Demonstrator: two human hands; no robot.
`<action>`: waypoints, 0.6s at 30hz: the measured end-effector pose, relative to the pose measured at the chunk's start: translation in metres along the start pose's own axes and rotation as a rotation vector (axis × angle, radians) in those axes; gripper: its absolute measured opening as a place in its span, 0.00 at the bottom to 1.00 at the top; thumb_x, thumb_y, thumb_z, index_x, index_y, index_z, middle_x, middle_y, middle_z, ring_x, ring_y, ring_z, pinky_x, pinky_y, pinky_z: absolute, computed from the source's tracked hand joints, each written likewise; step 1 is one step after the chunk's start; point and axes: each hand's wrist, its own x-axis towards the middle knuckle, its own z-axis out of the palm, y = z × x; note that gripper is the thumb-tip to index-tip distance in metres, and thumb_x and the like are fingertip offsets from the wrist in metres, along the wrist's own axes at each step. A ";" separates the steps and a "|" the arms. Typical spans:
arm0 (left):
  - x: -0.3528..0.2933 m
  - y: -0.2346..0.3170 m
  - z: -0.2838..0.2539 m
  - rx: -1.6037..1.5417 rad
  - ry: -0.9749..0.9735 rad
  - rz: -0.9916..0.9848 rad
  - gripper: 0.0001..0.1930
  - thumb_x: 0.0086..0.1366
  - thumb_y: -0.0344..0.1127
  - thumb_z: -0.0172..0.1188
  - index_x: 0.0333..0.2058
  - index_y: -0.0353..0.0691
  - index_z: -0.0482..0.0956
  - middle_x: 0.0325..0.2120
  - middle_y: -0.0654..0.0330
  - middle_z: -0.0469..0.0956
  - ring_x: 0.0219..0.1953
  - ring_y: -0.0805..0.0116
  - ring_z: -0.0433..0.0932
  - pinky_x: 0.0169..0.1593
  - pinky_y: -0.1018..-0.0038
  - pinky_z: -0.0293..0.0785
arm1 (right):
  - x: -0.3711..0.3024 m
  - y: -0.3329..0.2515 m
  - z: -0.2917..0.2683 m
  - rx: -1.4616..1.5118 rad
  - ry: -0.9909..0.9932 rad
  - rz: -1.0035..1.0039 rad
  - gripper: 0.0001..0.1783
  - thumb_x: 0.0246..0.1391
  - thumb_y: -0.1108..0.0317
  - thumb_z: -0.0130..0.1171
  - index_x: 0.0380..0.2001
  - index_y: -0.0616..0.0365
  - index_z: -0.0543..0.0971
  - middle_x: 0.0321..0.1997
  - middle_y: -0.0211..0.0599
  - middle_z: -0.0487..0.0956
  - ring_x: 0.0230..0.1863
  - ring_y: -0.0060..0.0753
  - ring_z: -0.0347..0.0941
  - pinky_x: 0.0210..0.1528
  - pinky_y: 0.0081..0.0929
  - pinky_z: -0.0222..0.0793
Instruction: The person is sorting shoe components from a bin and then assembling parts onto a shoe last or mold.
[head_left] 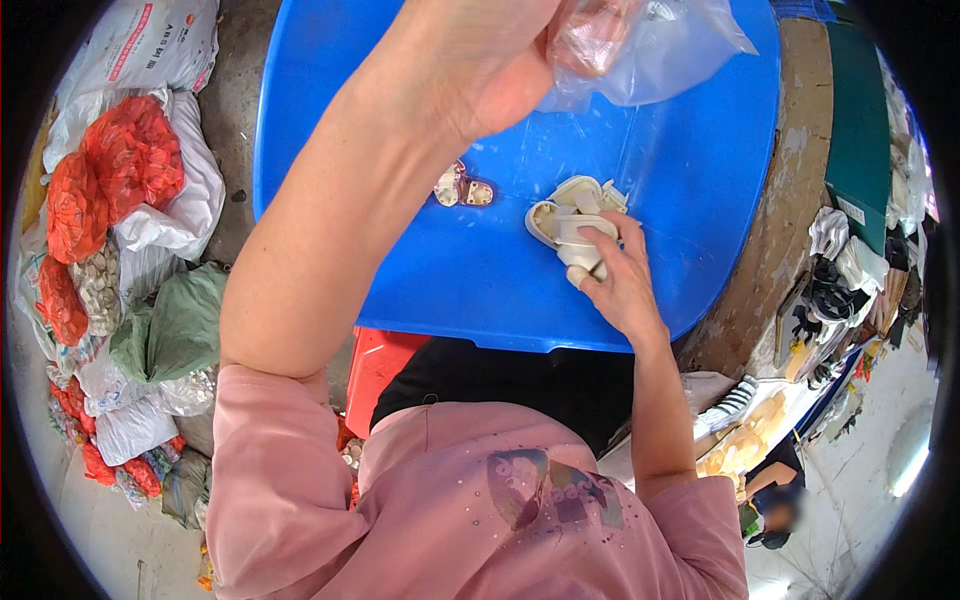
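Observation:
My left hand [510, 75] is raised at the top of the view, its fingers partly cut off by the edge and partly covered by a clear plastic bag [665, 60] that it grips. Low over the blue tub-like surface [450, 290], my right hand [622, 285] has its fingers closed around cream plastic parts [583, 232]. These rounded, hollow pieces lie in a small cluster. To their left, near my left forearm, rest small cream pieces with shiny reddish edges [465, 187]; the forearm partly hides them.
Red bags [130, 155], white sacks [150, 50] and a green sack [175, 325] are piled at the left. A worn brown board [790, 170] borders the tub's right side, with a dark green box [858, 130] beyond. Another person [775, 490] is at lower right.

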 end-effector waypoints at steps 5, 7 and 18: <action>-0.001 0.006 -0.016 0.112 -0.121 -0.044 0.19 0.69 0.41 0.49 0.54 0.39 0.65 0.19 0.69 0.67 0.16 0.80 0.61 0.17 0.84 0.56 | -0.013 0.015 -0.008 -0.069 0.054 0.035 0.29 0.32 0.76 0.69 0.44 0.53 0.75 0.56 0.41 0.66 0.58 0.47 0.64 0.58 0.38 0.62; -0.008 0.005 -0.021 0.297 0.048 -0.079 0.26 0.65 0.35 0.53 0.61 0.39 0.58 0.16 0.69 0.65 0.13 0.81 0.59 0.15 0.85 0.52 | -0.013 0.026 -0.010 0.064 0.116 0.031 0.29 0.31 0.77 0.68 0.44 0.54 0.74 0.56 0.41 0.67 0.57 0.43 0.65 0.58 0.37 0.63; -0.015 -0.009 -0.029 0.540 0.479 0.035 0.15 0.64 0.32 0.50 0.50 0.44 0.68 0.15 0.69 0.66 0.14 0.81 0.60 0.14 0.86 0.55 | -0.006 0.036 -0.042 1.094 0.233 0.398 0.29 0.42 0.75 0.64 0.50 0.62 0.67 0.50 0.44 0.71 0.49 0.35 0.71 0.49 0.34 0.71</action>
